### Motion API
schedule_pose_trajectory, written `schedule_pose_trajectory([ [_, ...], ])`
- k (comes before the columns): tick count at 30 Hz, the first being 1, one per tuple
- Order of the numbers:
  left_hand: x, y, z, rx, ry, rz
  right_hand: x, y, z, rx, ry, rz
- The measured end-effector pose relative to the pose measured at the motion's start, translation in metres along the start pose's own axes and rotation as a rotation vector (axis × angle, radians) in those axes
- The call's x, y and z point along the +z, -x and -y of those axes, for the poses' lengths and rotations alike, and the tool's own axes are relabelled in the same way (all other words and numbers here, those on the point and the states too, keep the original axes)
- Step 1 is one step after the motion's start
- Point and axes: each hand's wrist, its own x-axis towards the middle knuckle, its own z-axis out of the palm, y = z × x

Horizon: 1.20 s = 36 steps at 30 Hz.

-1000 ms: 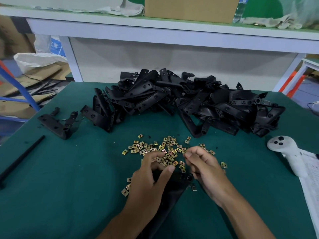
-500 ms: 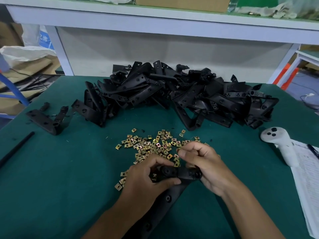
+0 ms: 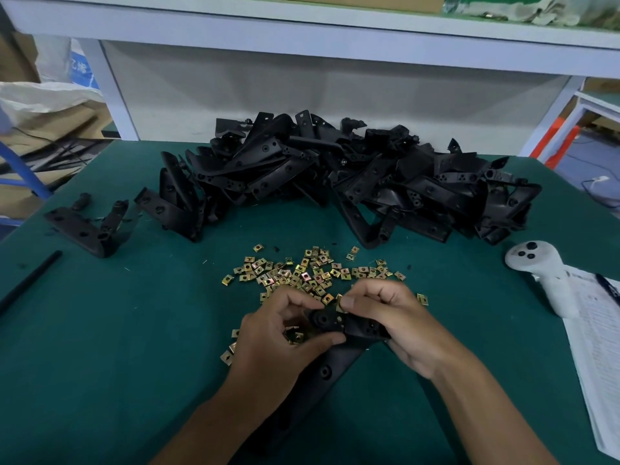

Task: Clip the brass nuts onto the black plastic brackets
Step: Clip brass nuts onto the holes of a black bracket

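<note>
A black plastic bracket (image 3: 335, 360) lies between my hands near the table's front, its upper end raised. My left hand (image 3: 285, 340) grips that end from the left, with a few brass nuts tucked in its palm. My right hand (image 3: 392, 317) holds the bracket's right side and pinches a brass nut (image 3: 339, 303) at the bracket's top edge. A scatter of loose brass nuts (image 3: 302, 271) lies just beyond my hands. A large pile of black brackets (image 3: 352, 176) fills the far side of the green table (image 3: 117, 330).
One separate bracket (image 3: 89, 226) stands at the far left, with a black rod (image 3: 30, 280) near the left edge. A white controller (image 3: 543, 266) and printed sheets (image 3: 600, 347) lie at the right. A white shelf frame (image 3: 302, 28) rises behind the table.
Both hands lifted the bracket's end up off the table. My right hand picked a brass nut from the scatter and brought it to the bracket's top edge.
</note>
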Motion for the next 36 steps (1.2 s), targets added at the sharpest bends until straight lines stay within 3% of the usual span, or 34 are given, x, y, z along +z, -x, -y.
schedule_pose_trajectory([
  [19,-0.001,-0.001,-0.006,0.064,-0.059,0.116,-0.004,0.001,-0.002,0.008,0.115,0.046],
  [26,-0.007,-0.003,-0.008,0.126,-0.114,0.21,-0.016,0.005,0.007,-0.052,0.266,0.177],
  [36,-0.009,-0.003,-0.01,0.101,-0.121,0.236,-0.007,-0.001,-0.006,-0.063,0.182,0.162],
])
